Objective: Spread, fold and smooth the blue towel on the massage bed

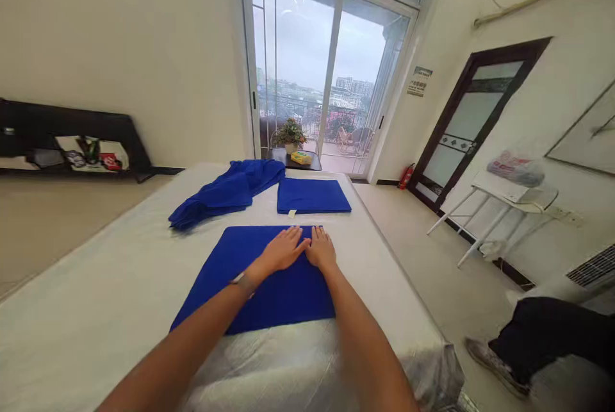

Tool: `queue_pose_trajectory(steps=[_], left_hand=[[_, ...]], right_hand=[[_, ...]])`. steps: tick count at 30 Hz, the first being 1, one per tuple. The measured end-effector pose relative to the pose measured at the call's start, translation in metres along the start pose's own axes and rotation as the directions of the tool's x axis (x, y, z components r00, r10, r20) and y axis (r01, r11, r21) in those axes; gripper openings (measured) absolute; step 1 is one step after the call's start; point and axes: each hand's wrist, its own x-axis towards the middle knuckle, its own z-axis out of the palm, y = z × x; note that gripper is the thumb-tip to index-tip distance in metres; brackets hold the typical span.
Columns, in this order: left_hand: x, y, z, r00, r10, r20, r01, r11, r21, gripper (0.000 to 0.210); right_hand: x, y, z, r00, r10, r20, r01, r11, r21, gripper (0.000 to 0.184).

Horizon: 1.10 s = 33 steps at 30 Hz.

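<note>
Near: flat blue cloth (288, 300) on my white-covered bench (384, 284) | my left hand (284, 250) and right hand (321, 250) palm-down near its far edge, fingers straight, clamped on nothing | beyond: crumpled blue heap (225, 191) left, folded blue cloth (314, 197) with pale tag (292, 213) right | farther: yellow pack (301, 157), potted plant (291, 133) | farthest: glass sliding door (307, 47)

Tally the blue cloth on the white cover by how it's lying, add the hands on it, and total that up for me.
Hands, left hand and right hand: 2
Flat blue cloth: 1
Folded blue bundle: 1
Loose blue heap, pieces inside not countable: 1
Total: 5
</note>
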Motion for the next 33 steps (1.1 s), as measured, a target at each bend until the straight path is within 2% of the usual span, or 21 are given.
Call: queue_pose_trajectory(steps=[3,6,9,12,15,19,22,26,33], left_hand=[[0.026,0.028,0.007,0.998,0.058,-0.006,-0.059,0.998,-0.031,0.06],[0.03,0.03,0.011,0.999,0.041,0.014,-0.041,0.999,-0.028,0.06],[0.015,0.007,0.01,0.999,-0.027,0.028,0.027,1.0,-0.002,0.064],[-0.007,-0.028,-0.002,0.99,-0.128,0.064,0.126,0.992,0.03,0.072],[-0.029,-0.065,-0.018,0.958,-0.267,0.103,0.259,0.963,0.079,0.079],[-0.057,-0.101,-0.032,0.921,-0.384,0.069,0.374,0.919,0.123,0.085],[-0.068,-0.109,-0.036,0.912,-0.408,0.032,0.401,0.907,0.128,0.088],[-0.07,-0.104,-0.038,0.916,-0.402,0.005,0.397,0.907,0.142,0.091],[-0.07,-0.104,-0.038,0.922,-0.387,0.015,0.38,0.912,0.155,0.089]], right_hand=[[-0.002,0.004,-0.002,0.999,-0.041,0.03,0.043,0.998,-0.048,0.063],[0.0,0.004,-0.003,0.999,-0.015,0.042,0.017,0.999,-0.045,0.061],[0.003,0.001,-0.003,0.998,0.041,0.05,-0.04,0.999,-0.013,0.063],[0.006,-0.002,-0.003,0.995,0.075,0.06,-0.075,0.997,0.005,0.068],[0.007,-0.002,-0.002,0.993,0.087,0.082,-0.088,0.996,0.009,0.069],[0.007,-0.001,-0.002,0.99,0.093,0.103,-0.094,0.996,0.0,0.07],[0.01,-0.003,-0.007,0.985,0.102,0.136,-0.099,0.995,-0.03,0.07],[0.017,-0.008,-0.015,0.975,0.109,0.195,-0.094,0.992,-0.085,0.069],[0.02,-0.003,-0.004,0.99,0.089,0.105,-0.086,0.996,-0.036,0.071]])
